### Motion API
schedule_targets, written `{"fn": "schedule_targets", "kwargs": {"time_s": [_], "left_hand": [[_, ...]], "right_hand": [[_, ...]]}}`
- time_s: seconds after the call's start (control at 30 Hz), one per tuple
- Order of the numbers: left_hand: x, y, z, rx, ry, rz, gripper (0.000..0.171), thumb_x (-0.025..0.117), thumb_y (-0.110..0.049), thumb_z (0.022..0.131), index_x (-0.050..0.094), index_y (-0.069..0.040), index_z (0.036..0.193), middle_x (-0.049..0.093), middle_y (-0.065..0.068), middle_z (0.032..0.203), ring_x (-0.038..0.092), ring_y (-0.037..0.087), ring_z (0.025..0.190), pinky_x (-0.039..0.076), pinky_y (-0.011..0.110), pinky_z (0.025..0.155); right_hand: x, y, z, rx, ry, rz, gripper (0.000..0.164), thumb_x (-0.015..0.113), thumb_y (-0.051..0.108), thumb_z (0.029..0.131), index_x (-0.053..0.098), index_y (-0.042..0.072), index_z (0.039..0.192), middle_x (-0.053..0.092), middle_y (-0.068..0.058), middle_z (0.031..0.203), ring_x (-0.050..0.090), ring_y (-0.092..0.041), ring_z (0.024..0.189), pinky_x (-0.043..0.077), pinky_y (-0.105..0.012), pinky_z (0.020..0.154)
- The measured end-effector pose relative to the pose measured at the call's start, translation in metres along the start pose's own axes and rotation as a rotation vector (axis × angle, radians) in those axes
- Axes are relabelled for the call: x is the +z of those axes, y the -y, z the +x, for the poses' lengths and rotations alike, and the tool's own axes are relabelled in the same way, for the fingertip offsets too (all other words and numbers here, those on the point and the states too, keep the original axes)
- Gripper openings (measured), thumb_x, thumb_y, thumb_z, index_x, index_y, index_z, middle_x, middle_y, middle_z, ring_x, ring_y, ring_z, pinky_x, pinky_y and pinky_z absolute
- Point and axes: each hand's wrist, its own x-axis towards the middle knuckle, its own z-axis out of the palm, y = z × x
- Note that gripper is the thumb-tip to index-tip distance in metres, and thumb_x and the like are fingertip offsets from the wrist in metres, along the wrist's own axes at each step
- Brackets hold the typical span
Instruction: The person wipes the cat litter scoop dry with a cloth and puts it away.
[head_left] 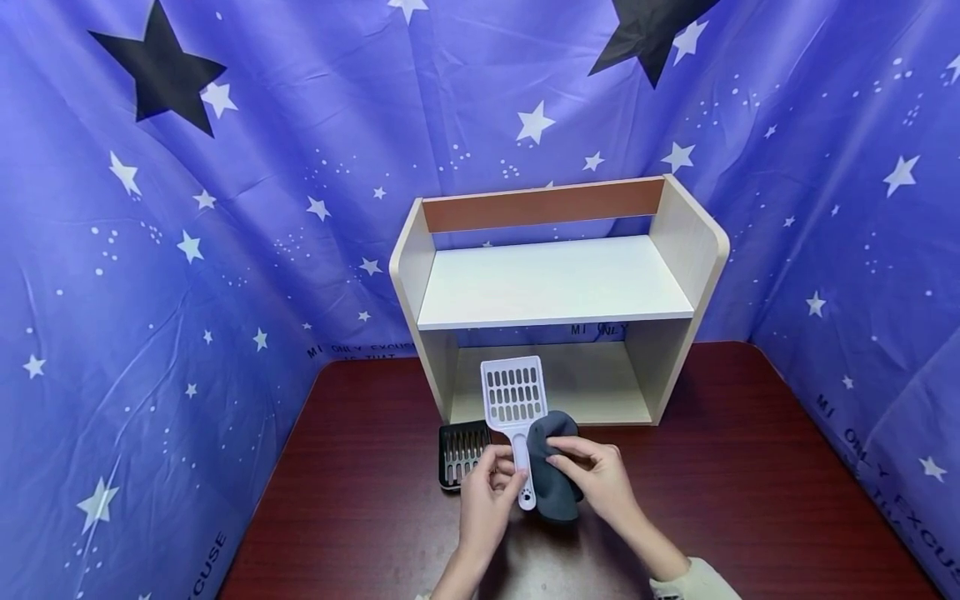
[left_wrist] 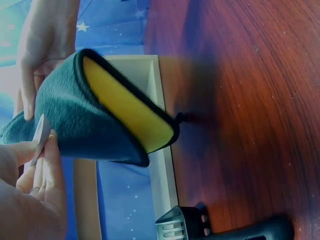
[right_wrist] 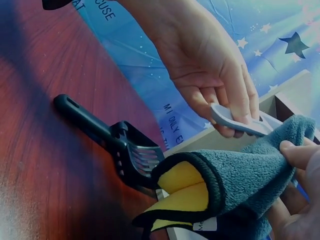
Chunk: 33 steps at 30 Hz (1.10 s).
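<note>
My left hand [head_left: 482, 504] pinches the handle of a white slotted litter scoop [head_left: 517, 429], its square head pointing up toward the shelf. A paw print marks the handle's end. In my right hand [head_left: 600, 479] is a folded cloth [head_left: 557, 493], grey plush outside and yellow inside with black edging, gripped between thumb and fingers. The cloth lies against the scoop's handle, and in the right wrist view a small white label [right_wrist: 205, 224] shows at its edge. A black litter scoop [right_wrist: 92, 122] with a slotted head rests on the table, left of my hands.
A two-tier wooden shelf unit [head_left: 555, 283] with a white upper board stands at the back of the dark red table [head_left: 360, 500]. Blue curtains [head_left: 247, 208] with stars hang behind and on both sides.
</note>
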Motion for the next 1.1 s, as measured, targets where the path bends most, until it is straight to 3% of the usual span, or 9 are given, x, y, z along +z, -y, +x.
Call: {"fn": "schedule_targets", "kwargs": {"time_s": [0.17,0.37,0.53,0.73,1.1], "left_hand": [[-0.005,0.000,0.001,-0.007,-0.008,0.017,0.027,0.076,0.000,0.082,0.066,-0.007,0.106,0.071,0.010,0.082,0.064,0.002,0.065,0.052,0.015,0.057],[-0.007,-0.001,0.001,-0.007,-0.006,0.018,0.026,0.076,0.000,0.082,0.065,-0.006,0.105,0.071,0.011,0.082,0.064,0.001,0.064,0.051,0.015,0.056],[-0.005,-0.001,-0.002,-0.006,0.022,0.003,0.025,0.076,0.000,0.082,0.066,-0.006,0.104,0.071,0.011,0.082,0.065,0.002,0.066,0.054,0.016,0.059],[-0.002,-0.001,-0.005,0.013,0.036,0.014,0.027,0.078,0.000,0.081,0.067,-0.007,0.104,0.072,0.010,0.082,0.068,0.005,0.067,0.057,0.017,0.061],[0.002,0.000,-0.007,-0.009,0.065,0.046,0.027,0.078,-0.001,0.081,0.067,-0.009,0.104,0.072,0.009,0.082,0.066,0.002,0.066,0.055,0.015,0.060]], "right_hand": [[-0.007,-0.004,-0.004,0.003,0.023,0.019,0.020,0.072,-0.010,0.083,0.072,-0.008,0.102,0.077,0.004,0.097,0.069,0.004,0.088,0.060,-0.016,0.069],[-0.020,-0.009,-0.003,0.064,-0.033,0.023,0.021,0.070,-0.010,0.084,0.070,-0.011,0.105,0.073,0.020,0.098,0.069,0.006,0.090,0.058,-0.013,0.070],[-0.028,-0.008,0.003,0.144,-0.111,-0.005,0.023,0.071,-0.008,0.085,0.069,-0.013,0.107,0.072,0.025,0.095,0.067,0.009,0.089,0.056,-0.011,0.069],[-0.036,-0.002,0.018,0.159,-0.210,-0.029,0.023,0.072,-0.006,0.085,0.069,-0.014,0.108,0.071,0.027,0.093,0.067,0.009,0.085,0.055,-0.009,0.067],[-0.046,0.001,0.037,0.173,-0.268,-0.023,0.025,0.071,-0.008,0.085,0.069,-0.012,0.110,0.071,0.028,0.090,0.067,0.009,0.081,0.055,-0.009,0.067]]}}
